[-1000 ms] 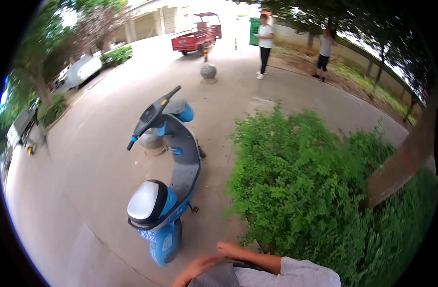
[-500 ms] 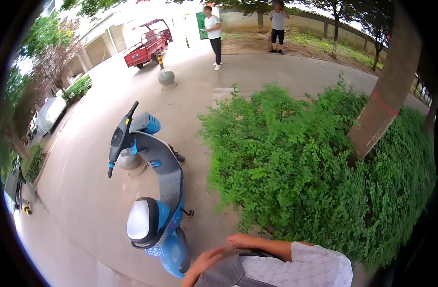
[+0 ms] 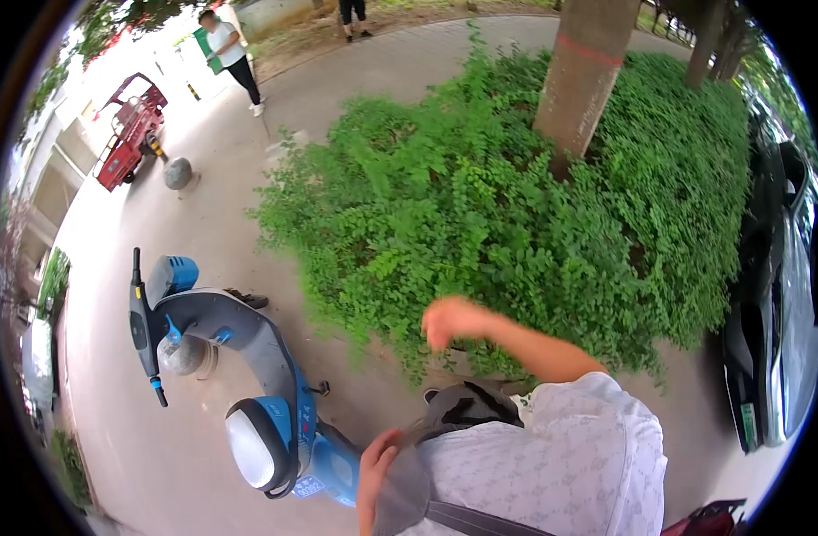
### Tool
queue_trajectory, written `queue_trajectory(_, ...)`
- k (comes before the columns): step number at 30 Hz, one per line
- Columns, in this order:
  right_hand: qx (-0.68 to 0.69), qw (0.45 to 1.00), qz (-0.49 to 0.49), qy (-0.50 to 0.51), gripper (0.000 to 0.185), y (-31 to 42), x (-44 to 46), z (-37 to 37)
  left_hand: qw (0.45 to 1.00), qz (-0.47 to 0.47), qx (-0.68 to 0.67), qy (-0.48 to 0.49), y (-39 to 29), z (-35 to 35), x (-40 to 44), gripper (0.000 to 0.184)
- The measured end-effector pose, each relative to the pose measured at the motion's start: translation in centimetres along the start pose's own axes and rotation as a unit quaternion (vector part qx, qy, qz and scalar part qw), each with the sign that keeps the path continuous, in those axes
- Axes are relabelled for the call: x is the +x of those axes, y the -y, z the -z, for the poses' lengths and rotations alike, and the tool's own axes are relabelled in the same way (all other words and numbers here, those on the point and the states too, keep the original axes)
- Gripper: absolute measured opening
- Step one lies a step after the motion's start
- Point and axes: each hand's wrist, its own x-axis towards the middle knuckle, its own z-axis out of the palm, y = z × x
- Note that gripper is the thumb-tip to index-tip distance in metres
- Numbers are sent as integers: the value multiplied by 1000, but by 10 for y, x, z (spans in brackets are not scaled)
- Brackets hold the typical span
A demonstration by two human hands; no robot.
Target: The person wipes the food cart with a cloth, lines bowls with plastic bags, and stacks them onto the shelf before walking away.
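Observation:
My right hand (image 3: 448, 322) is raised in front of the green bushes, its forearm reaching in from the white short sleeve. It is blurred; its fingers look curled in, with nothing visible in them. Lower down, my left hand (image 3: 379, 460) rests at the edge of a grey fabric bag (image 3: 404, 491) against my body, fingers stretched out and partly hidden. A dark strap (image 3: 480, 520) crosses the patterned white shirt (image 3: 543, 456). To the left stands a blue and grey scooter (image 3: 271, 357) with a silver-topped rear box (image 3: 253, 451).
Dense bushes (image 3: 480, 205) surround a tree trunk (image 3: 583, 80). At the right edge is a dark car (image 3: 780, 295). Stone balls (image 3: 178, 173) stand on the paving. Farther off are a red cargo tricycle (image 3: 130, 134), a person in white (image 3: 230, 54) and another person's legs (image 3: 352, 16).
The view has swung to the right, bringing the dark car in and shifting the scooter leftward. My right hand has lifted away from my waist, while my left hand remains by the grey bag.

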Motion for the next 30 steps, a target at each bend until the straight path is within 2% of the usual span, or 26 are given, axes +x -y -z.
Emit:
queue_trajectory(1,145,965,94,-199,15,15,-5,29,1000,-4,-9,-8,0,0,0,42)
queue_trajectory(2,499,814,178,-239,22,32,-6,71,1000,1,-9,-2,-1,0,0,42)
queue_trajectory(3,531,761,242,-284,35,48,-20,104,1000,4,-14,1,-3,0,-1,42)
queue_trajectory(4,475,743,281,-378,43,54,-29,132,1000,4,-18,5,-4,1,-3,42)
queue_trajectory(5,485,707,276,-435,41,69,-40,142,1000,6,-16,9,-4,2,-3,42)
queue_trajectory(7,418,749,291,-423,34,60,-51,152,999,17,-24,16,-4,3,-3,42)
queue_trajectory(9,361,808,209,-417,24,43,-47,127,999,22,-11,22,-6,2,-4,43)
queue_trajectory(11,260,867,76,-419,18,20,-31,70,999,23,0,25,-11,0,-3,44)
queue_trajectory(12,254,875,19,-412,14,5,-23,35,999,28,-4,29,-13,-1,-4,43)
queue_trajectory(14,266,906,-59,-325,15,-26,-14,-30,999,32,-10,31,-10,-1,-2,42)
queue_trajectory(17,183,964,-88,-173,19,-74,-12,-115,998,34,-19,43,-2,3,-7,42)
queue_trajectory(21,105,987,-121,8,34,-81,-32,-177,997,52,-25,45,7,7,-19,43)
queue_trajectory(22,109,985,-130,12,34,-83,-32,-184,997,56,-20,47,13,9,-23,44)
queue_trajectory(24,-99,989,-100,43,40,-90,-35,-199,997,61,-4,50,23,15,-29,45)
queue_trajectory(25,-77,990,-112,37,41,-80,-44,-205,997,57,16,56,26,16,-39,46)
queue_trajectory(27,-152,986,-56,30,46,-91,-51,-214,995,72,3,69,23,17,-52,47)
queue_trajectory(28,-233,970,62,-40,48,-128,-54,-229,995,61,-6,77,25,18,-59,48)
queue_trajectory(29,-182,982,-55,-12,52,-84,-75,-228,993,83,-4,86,30,20,-65,48)
queue_trajectory(30,-158,985,-65,-26,55,-85,-89,-238,991,81,-4,107,35,22,-71,48)
